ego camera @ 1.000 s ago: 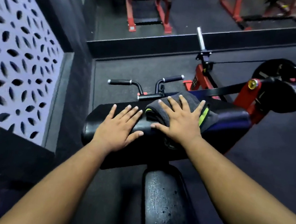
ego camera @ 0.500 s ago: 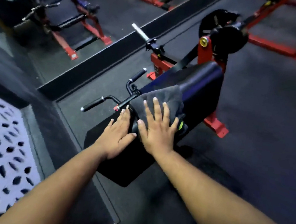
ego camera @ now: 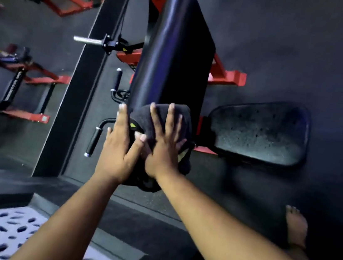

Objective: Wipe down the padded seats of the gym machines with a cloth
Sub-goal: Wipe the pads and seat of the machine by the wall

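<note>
The right hand (ego camera: 164, 148) lies flat on a dark cloth (ego camera: 169, 116), fingers straight and spread, pressing it onto the near end of a long black pad (ego camera: 174, 49). The left hand (ego camera: 118, 147) rests beside it on the pad's left edge, fingers straight and thumb angled in toward the cloth; it steadies the pad and grips nothing. The two hands are just beside each other, the left thumb touching or nearly touching the cloth's bunched edge.

The cloth is draped over the pad's near end, with a loose fold hanging below the right wrist. A small green patch shows on it between the hands.

The step in hand looks like wiping this pad, with most of its length beyond the fingertips not yet under the cloth. The next move probably calls for pushing the cloth away along the pad under steady flat pressure while the left hand braces.

The pad's long axis runs away from the person, its far end toward a red frame (ego camera: 227, 77). To the right, a speckled seat (ego camera: 259, 132) lies crosswise, well apart from both hands.
</note>
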Tool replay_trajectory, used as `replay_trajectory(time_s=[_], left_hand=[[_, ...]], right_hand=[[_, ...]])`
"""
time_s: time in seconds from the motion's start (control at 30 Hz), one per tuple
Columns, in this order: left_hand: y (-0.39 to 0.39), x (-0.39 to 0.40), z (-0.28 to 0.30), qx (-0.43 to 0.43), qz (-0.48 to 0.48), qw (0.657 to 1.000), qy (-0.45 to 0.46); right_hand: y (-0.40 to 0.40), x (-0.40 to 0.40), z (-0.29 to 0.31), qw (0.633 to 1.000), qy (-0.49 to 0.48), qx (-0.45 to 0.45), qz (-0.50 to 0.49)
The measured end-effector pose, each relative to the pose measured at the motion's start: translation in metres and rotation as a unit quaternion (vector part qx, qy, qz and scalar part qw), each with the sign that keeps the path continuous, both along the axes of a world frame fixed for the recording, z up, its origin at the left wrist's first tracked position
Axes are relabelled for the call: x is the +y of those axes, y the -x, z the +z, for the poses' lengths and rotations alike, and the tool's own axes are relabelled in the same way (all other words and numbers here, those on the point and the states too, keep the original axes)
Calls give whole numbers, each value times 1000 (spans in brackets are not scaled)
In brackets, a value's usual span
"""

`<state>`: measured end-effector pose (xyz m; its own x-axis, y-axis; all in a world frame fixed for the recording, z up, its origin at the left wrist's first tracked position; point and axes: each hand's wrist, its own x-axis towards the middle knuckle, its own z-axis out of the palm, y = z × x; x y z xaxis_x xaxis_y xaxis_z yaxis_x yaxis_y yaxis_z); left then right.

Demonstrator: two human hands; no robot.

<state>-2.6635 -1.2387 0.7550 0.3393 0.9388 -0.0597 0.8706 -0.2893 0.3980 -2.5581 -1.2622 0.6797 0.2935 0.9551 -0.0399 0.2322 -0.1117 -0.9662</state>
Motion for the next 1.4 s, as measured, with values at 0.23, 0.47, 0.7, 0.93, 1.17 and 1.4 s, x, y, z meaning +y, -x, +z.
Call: replay_trajectory(time_s=[0.23, 0.47, 0.7, 0.93, 1.17, 1.4], left_hand=[[-6, 0, 3, 48, -49, 997, -23], [-14, 0, 2, 159, -36, 986, -32], [-16, -1, 3, 173, -40, 983, -36], [-17, 1, 3, 177, -43, 983, -37], [-14, -1, 4, 168, -50, 984, -25], [-37, 36, 12, 224, -81, 971, -34]], right_hand=[[20, -33, -46, 998, -30, 9, -63], [-9, -11, -81, 979, 103, 134, -111], [23, -53, -44, 992, 78, 66, -76], [-27, 19, -43, 973, 118, 164, -111], [19, -45, -36, 994, 66, 73, -48], [-14, 39, -18, 987, 112, 92, -72]])
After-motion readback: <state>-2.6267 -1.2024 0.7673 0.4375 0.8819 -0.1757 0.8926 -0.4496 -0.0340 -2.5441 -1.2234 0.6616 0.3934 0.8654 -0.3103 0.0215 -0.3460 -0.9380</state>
